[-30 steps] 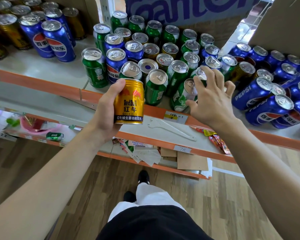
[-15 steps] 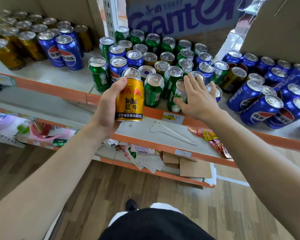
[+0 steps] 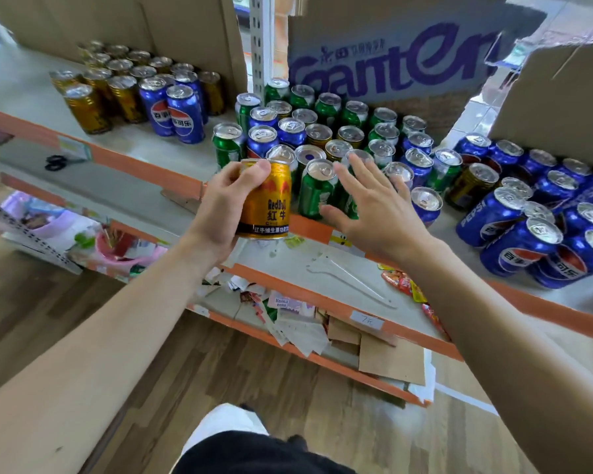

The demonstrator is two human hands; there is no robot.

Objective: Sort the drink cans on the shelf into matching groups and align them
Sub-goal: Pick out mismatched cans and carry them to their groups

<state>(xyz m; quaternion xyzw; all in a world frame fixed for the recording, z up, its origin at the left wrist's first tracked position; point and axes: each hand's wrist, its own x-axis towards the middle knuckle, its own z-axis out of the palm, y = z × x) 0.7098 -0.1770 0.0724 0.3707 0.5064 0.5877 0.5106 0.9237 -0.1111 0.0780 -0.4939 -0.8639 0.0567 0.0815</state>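
Red Bull can (image 3: pixel 267 200), gold, "RedBull 红牛", in left hand (image 3: pixel 220 206) grip.

Left hand (image 3: pixel 221 213) holds gold can (image 3: pixel 266 200); right hand (image 3: pixel 374 206) spread.

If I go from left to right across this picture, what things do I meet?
Black scissors → two standing blue Pepsi cans → gold Red Bull can held in the left hand → open right hand → crowd of blue Pepsi cans at the right.
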